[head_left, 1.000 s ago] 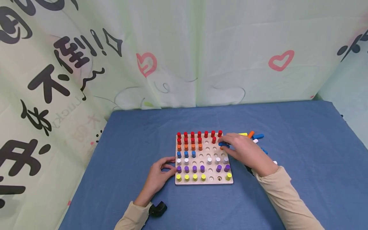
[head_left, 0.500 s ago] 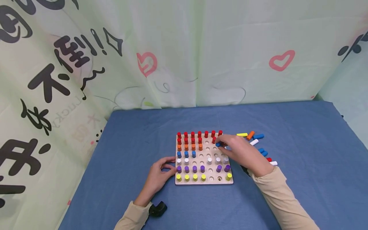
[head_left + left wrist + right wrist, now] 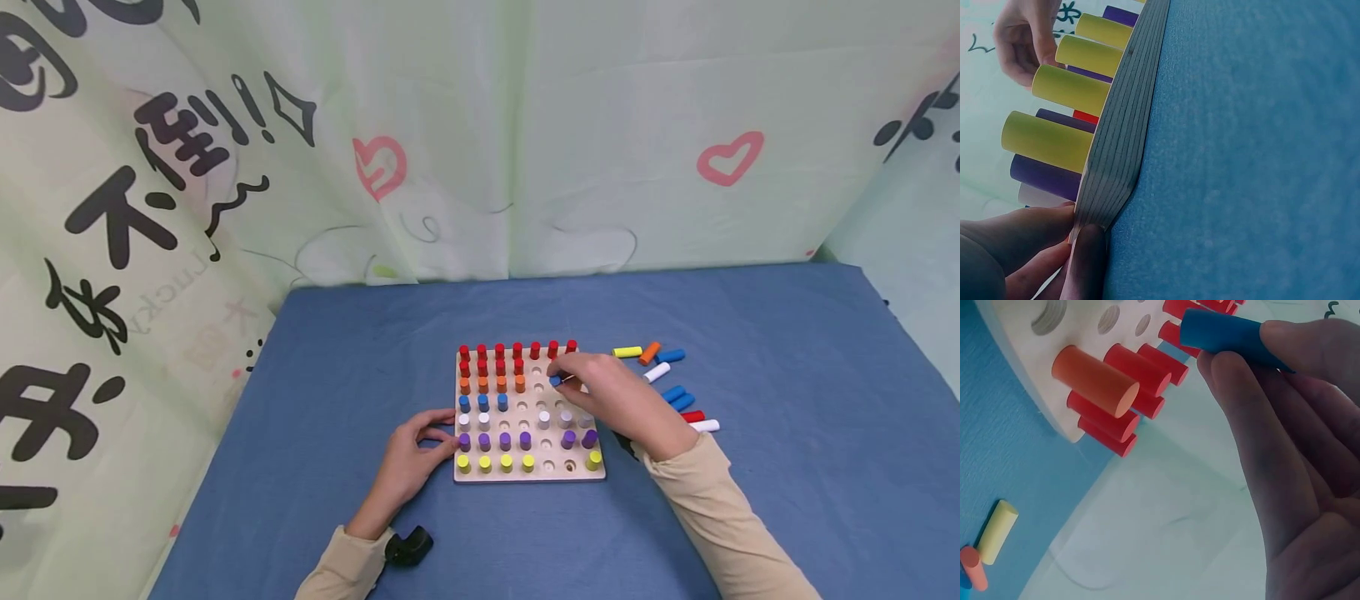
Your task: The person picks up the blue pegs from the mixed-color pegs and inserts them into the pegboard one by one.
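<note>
Smooth blue cylindrical peg (image 3: 1229, 339) pinched in right hand (image 3: 615, 398) above pale laminated-wood pegboard (image 3: 1119, 131), whose left edge the left hand (image 3: 408, 457) pinches; peg probably light, stiff, slightly slippery (likely painted wood), best held near its upper end

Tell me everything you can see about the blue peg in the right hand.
The blue peg is a plain, smooth-looking cylinder, perhaps painted wood, with no markings visible. The right hand pinches it, hiding part of it. One end sticks out free above the pegboard, in no hole. Its exact tilt is hard to judge.
</note>
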{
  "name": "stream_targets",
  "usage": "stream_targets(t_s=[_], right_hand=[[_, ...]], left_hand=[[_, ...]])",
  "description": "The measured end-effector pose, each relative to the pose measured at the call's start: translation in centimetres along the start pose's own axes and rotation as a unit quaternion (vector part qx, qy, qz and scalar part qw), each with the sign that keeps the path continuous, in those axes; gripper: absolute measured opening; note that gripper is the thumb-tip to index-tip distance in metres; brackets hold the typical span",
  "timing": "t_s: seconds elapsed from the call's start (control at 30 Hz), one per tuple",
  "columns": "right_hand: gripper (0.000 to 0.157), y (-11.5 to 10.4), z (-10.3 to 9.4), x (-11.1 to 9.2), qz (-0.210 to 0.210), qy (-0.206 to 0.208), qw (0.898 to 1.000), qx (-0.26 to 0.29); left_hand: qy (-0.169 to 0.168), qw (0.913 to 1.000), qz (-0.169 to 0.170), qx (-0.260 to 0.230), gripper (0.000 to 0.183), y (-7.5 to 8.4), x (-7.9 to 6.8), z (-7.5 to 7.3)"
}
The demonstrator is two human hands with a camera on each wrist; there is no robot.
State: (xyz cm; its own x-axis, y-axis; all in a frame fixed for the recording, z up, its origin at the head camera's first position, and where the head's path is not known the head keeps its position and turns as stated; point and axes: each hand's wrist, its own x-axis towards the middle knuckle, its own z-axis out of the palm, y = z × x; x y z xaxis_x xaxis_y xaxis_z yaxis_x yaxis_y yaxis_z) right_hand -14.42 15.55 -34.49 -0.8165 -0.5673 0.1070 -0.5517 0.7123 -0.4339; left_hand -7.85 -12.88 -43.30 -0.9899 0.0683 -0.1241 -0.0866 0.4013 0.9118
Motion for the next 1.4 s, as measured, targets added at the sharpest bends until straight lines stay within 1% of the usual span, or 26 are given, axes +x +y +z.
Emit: stream_targets(t_s=[0.1, 0.27, 0.4, 0.63, 0.9, 1.03, 1.2, 1.4], right_hand=[[0.021, -0.2, 0.1, 0.1, -0.005, -0.002, 1.000, 0.002], [0.023, -0.4, 0.2, 0.3, -0.009, -0.007, 1.000, 0.015], [0.021, -0.6, 0.3, 0.5, -0.013, -0.010, 1.000, 0.017], [0.020, -1.0, 0.4, 0.8, -0.004, -0.022, 0.999, 0.024], [0.017, -1.4, 0.7, 1.2, -0.012, -0.030, 0.999, 0.027], [0.018, -1.5, 0.9, 1.3, -0.010, -0.033, 0.999, 0.024], [0.022, -1.8, 1.2, 1.5, 0.003, -0.044, 0.998, 0.036], [0.019, -1.9, 1.5, 1.7, -0.003, -0.049, 0.998, 0.039]], left_hand=[[0.001, 1.0000, 0.006, 0.003, 0.039, 0.1, 0.0, -0.1], [0.002, 1.0000, -0.007, 0.000, 0.039, 0.2, 0.0, -0.1], [0.001, 1.0000, -0.008, -0.002, 0.039, 0.2, 0.0, -0.1], [0.001, 0.9999, -0.009, -0.004, 0.038, 0.2, 0.0, -0.1], [0.001, 0.9999, -0.011, -0.004, 0.039, 0.1, 0.1, -0.1], [0.001, 1.0000, -0.008, -0.005, 0.038, 0.1, 0.1, 0.0], [0.002, 1.0000, -0.007, -0.006, 0.038, 0.1, 0.1, 0.0], [0.003, 0.9999, -0.007, -0.009, 0.038, 0.1, 0.1, 0.0]])
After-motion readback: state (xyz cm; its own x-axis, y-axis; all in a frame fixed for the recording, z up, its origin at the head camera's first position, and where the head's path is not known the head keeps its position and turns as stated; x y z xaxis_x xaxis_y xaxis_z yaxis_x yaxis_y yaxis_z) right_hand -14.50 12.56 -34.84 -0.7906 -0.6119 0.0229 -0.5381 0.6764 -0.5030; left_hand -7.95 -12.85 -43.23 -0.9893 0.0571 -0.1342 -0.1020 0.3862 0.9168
